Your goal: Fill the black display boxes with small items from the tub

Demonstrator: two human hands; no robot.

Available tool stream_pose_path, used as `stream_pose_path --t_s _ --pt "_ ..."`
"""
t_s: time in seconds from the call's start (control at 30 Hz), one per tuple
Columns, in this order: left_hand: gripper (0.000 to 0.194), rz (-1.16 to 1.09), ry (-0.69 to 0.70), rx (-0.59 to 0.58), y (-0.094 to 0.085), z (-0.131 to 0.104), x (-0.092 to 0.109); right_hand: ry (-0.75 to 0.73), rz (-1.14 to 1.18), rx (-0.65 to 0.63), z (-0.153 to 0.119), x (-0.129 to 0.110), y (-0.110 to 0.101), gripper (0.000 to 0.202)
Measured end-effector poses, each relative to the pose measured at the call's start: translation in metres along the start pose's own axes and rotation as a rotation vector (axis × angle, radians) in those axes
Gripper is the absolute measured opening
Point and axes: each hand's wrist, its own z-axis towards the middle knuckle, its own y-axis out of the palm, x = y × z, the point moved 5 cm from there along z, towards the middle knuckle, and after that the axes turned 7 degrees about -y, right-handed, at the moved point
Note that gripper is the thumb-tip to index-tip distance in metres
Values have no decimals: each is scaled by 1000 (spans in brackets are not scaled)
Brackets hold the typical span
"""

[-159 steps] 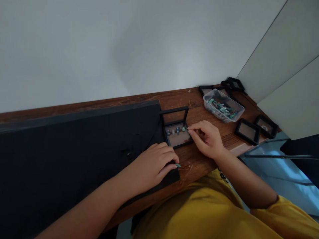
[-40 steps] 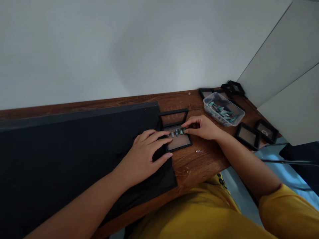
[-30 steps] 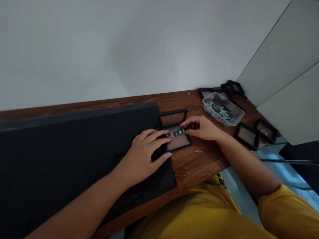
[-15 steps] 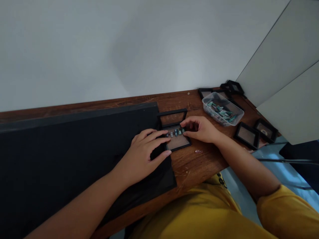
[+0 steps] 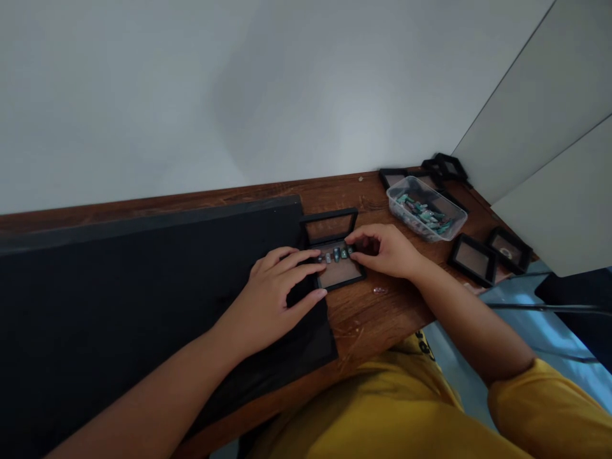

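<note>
A small black case (image 5: pixel 340 275) lies open on the wooden table, its framed lid (image 5: pixel 331 225) tilted up at the back. Across its inside runs a row of several shiny nail-like pieces (image 5: pixel 336 254), blue-green and silvery. My left hand (image 5: pixel 275 296) has its fingers spread, the fingertips touching the case's left side and the left end of the row. At the right end, my right hand (image 5: pixel 382 250) has thumb and index finger around the last green piece (image 5: pixel 350 251).
Behind my right hand stands a clear plastic tub (image 5: pixel 425 229) of green and white pieces. More black cases (image 5: pixel 473 259) lie at the right and back right. A pink glittery piece (image 5: pixel 380 290) rests on the table (image 5: pixel 368 319). A black mat (image 5: pixel 143 287) covers the left.
</note>
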Motion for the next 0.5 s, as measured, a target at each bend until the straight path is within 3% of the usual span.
stream_pose_path --t_s 0.3,0.43,0.5 --pt "42 12 -14 -27 1 1 -1 -9 -66 -16 0 -2 0 22" --pt "44 1 -9 -16 3 0 -3 -53 42 40 -3 -8 -10 16" --pt "44 -1 3 9 2 0 -4 -2 158 25 -11 -10 -19 17"
